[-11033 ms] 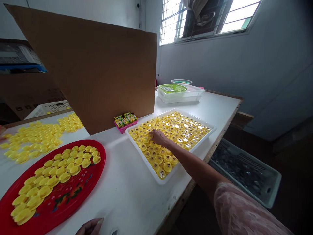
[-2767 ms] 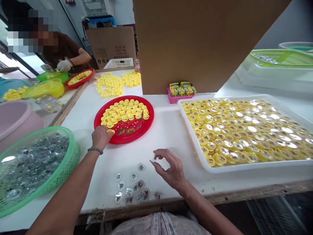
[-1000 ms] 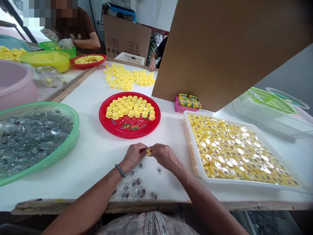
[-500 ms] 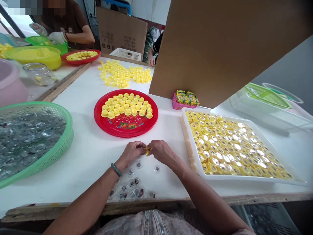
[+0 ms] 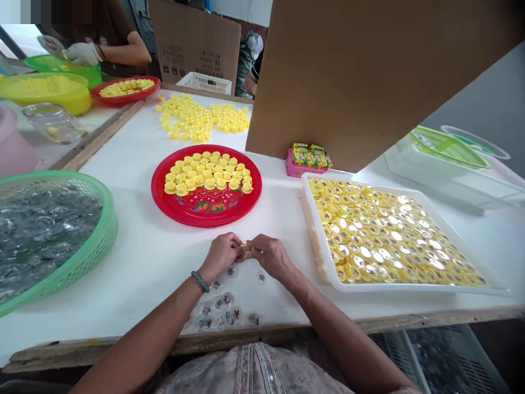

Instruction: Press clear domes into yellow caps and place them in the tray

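Observation:
Between my fingertips is a small yellow plastic piece [image 5: 247,251], mostly covered by the fingers. My left hand [image 5: 223,253] pinches it from the left, and my right hand [image 5: 271,253] grips it from the other side. Just below them, clear round discs with printed pictures [image 5: 225,316] lie loose on the white table [image 5: 139,284]. Beyond my hands stands a red floral tray [image 5: 207,219], its far half covered with yellow round pieces [image 5: 209,174]. To the right, a white tray [image 5: 342,285] is filled with yellow pieces bearing shiny picture faces [image 5: 381,235].
A green basket [image 5: 109,230] of clear discs stands at left. Loose yellow pieces [image 5: 192,117] lie at the back. A cardboard sheet [image 5: 328,82] rises behind a pink basket [image 5: 297,169] of small packets. A gloved co-worker [image 5: 84,53] works at far left; another person's arm [image 5: 251,83] shows behind the cardboard.
The view has shifted slightly. My hands stay together around the yellow piece, the right fingers now curled closer over it. The co-worker's arm behind the cardboard is less visible.

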`<state>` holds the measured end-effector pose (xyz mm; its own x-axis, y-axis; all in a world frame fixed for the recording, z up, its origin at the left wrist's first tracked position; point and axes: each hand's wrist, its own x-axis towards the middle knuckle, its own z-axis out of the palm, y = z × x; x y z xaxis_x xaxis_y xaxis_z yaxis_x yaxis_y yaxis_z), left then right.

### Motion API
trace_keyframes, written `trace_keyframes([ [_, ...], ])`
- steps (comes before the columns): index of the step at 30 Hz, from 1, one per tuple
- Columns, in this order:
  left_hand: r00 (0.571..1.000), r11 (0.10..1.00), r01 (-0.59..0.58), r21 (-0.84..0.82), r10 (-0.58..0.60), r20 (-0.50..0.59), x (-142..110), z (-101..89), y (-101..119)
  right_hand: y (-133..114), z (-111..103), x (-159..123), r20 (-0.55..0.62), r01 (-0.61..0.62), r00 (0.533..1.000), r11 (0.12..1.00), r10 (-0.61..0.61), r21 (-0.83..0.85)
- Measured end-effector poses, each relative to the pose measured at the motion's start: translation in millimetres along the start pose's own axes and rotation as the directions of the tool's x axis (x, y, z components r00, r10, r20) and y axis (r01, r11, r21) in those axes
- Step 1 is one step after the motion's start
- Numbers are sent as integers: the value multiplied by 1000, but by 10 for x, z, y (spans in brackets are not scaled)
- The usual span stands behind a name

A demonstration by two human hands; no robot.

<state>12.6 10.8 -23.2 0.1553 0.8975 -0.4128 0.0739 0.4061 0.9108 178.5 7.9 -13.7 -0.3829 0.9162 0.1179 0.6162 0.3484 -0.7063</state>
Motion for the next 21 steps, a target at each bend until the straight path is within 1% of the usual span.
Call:
trace_keyframes([
  [4,1000,992,15,-123,-11,29,-17,-9,-11,65,13,-75,-61,-77,994,984,88,161],
  [6,999,989,16,-150,-10,40,-26,-14,-11,87,13,-113,-99,-100,988,976,121,196],
  [7,999,989,10,-147,-4,43,-32,-15,-8,89,10,-126,-117,-94,986,977,118,190],
  [9,999,994,-2,-107,7,49,-46,-10,3,74,-2,-136,-125,-57,989,989,75,137],
  [10,999,997,-8,-83,12,52,-55,-6,12,58,-10,-134,-106,-36,993,995,45,91],
  [13,998,1000,3,-24,-1,59,-65,8,43,1,-40,-100,0,25,1000,995,-25,-95],
  [16,998,999,27,32,-29,60,-27,9,67,-31,-51,-51,74,83,995,956,-65,-281],
  [18,997,998,55,36,-57,57,7,7,78,-41,-44,-37,87,112,992,930,-87,-349],
  [21,989,990,141,-8,-141,55,27,12,77,-60,-72,-79,72,107,994,916,-86,-386],
])
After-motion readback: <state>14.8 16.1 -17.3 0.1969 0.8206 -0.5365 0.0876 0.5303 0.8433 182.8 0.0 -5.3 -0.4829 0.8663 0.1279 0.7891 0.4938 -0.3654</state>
